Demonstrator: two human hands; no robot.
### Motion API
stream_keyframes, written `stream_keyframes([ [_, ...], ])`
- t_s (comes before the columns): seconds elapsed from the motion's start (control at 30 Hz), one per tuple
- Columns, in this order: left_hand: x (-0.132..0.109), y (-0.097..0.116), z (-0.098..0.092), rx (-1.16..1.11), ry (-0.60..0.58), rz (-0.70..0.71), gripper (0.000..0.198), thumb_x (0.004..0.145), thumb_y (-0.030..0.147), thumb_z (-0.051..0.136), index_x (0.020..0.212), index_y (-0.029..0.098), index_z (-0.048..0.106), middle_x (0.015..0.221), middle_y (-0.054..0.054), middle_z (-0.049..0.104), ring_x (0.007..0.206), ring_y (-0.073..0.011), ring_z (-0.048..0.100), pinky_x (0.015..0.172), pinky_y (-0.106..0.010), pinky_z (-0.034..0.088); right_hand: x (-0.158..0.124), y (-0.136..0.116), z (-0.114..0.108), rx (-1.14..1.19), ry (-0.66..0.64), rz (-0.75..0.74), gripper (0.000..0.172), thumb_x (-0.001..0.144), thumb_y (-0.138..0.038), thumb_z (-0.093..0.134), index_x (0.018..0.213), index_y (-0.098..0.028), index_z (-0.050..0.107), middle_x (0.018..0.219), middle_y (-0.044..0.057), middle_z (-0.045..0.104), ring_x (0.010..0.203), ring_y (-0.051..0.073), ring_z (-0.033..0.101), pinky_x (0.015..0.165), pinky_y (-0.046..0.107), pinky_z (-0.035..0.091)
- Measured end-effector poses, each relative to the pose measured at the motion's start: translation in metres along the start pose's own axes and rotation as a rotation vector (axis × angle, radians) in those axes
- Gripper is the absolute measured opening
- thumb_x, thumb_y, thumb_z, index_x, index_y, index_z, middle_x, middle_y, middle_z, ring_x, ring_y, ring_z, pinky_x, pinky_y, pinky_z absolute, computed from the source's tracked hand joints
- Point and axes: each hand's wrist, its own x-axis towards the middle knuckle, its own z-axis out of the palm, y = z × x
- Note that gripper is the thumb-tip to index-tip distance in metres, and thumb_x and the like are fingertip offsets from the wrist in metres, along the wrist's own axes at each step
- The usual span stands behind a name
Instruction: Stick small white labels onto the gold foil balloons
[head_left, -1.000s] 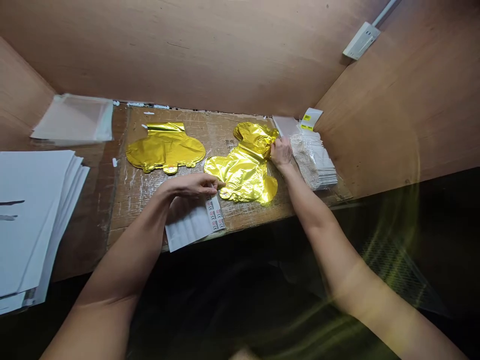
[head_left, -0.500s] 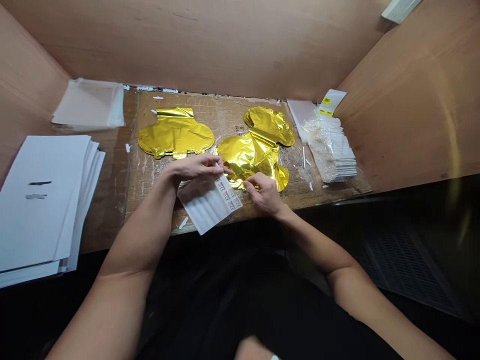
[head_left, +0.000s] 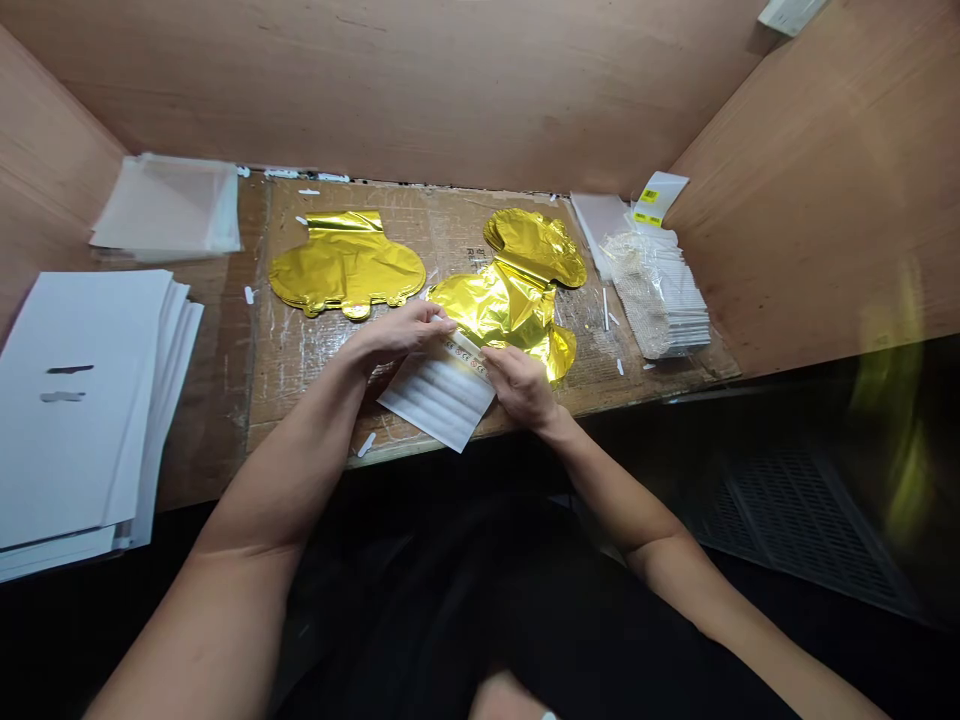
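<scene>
My left hand (head_left: 421,326) pinches the upper left corner of a flat white packet (head_left: 437,398) with faint ridges and a strip of small red and black CE marks along its top edge. At the strip's other end, my right hand (head_left: 521,386) grips the upper right corner between thumb and fingers. The packet hangs tilted over the front of the cardboard. Right behind both hands lie crumpled gold foil balloons (head_left: 491,305), flat and partly hidden by the fingers. Another flat stack of gold foil balloons (head_left: 346,263) rests to the left.
White sheets (head_left: 82,400) are stacked at the left, with clear plastic bags (head_left: 169,207) behind them. A pile of thin white packets (head_left: 675,300) stands at the right near a card with yellow labels (head_left: 651,200). Wooden walls (head_left: 375,90) enclose the back and sides.
My right hand has moved from beside the packet onto its upper right corner. The packet has turned and is now stretched between both hands, its printed strip folded or tilted more away from me.
</scene>
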Motion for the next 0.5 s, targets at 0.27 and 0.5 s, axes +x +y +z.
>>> stream_keyframes([
  [0.27,0.004,-0.005,0.002,-0.003,-0.002,-0.007,0.044,0.088,0.061,0.070,0.079,0.020,0.059,0.068,0.002,0.048,0.060,-0.0118,0.037,0.055,-0.028,0.025,-0.004,0.024,0.004,-0.146,-0.112,-0.168,0.038,0.109,-0.028,0.048,0.133,-0.024,0.076,0.115,0.014,0.077,0.101,0.025,0.072,0.091,0.039,0.062],
  [0.5,-0.002,0.002,-0.008,0.057,-0.068,0.041,0.044,0.088,0.062,0.071,0.088,0.018,0.064,0.086,-0.005,0.070,0.070,-0.0153,0.054,0.062,-0.027,0.038,0.004,-0.014,-0.009,0.173,0.233,0.009,0.020,0.102,-0.040,0.064,0.101,-0.027,0.079,0.109,0.012,0.070,0.106,0.027,0.068,0.094,0.047,0.061],
])
